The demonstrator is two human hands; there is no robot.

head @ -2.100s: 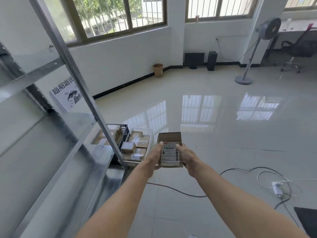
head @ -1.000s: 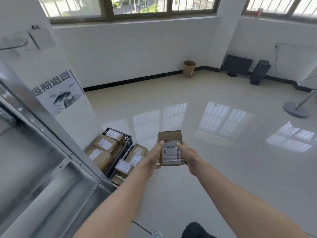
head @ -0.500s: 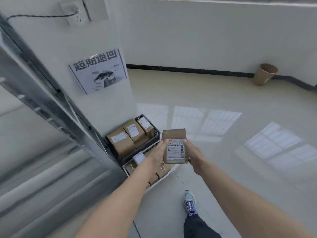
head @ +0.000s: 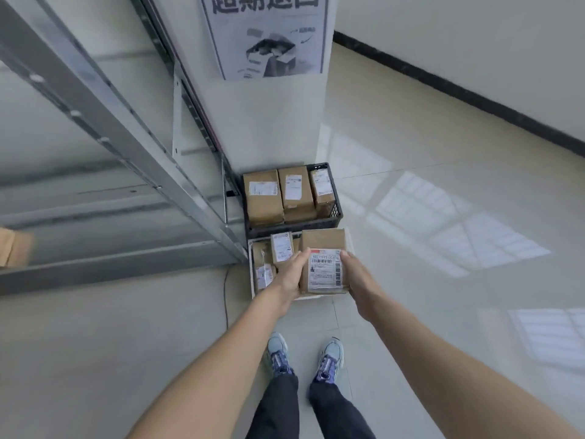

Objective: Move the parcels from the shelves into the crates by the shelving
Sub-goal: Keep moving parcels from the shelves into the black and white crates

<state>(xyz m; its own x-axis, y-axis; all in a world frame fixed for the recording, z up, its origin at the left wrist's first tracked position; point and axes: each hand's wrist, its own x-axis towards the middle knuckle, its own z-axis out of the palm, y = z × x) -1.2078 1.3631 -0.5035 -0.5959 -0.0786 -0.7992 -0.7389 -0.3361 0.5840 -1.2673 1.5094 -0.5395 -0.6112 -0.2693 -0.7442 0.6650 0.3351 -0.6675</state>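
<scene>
I hold a brown cardboard parcel (head: 323, 264) with a white barcode label between both hands. My left hand (head: 289, 275) grips its left edge and my right hand (head: 356, 280) grips its right edge. The parcel hovers over the white crate (head: 251, 274) on the floor, which holds several labelled parcels (head: 281, 250). Behind it stands a black crate (head: 335, 213) with three larger brown parcels (head: 262, 199) in it. Part of another brown parcel (head: 14, 250) shows on a shelf at the far left.
The grey metal shelving (head: 104, 191) fills the left side, its upright post slanting down to the crates. A white pillar with a printed poster (head: 266, 36) stands behind the crates. My two feet (head: 304, 356) stand on the glossy tiled floor. A thin cable (head: 226, 299) runs along the floor.
The view has swung down and left from the room toward the crates. I have stepped up to them, and the parcel in both hands now hangs over the white crate.
</scene>
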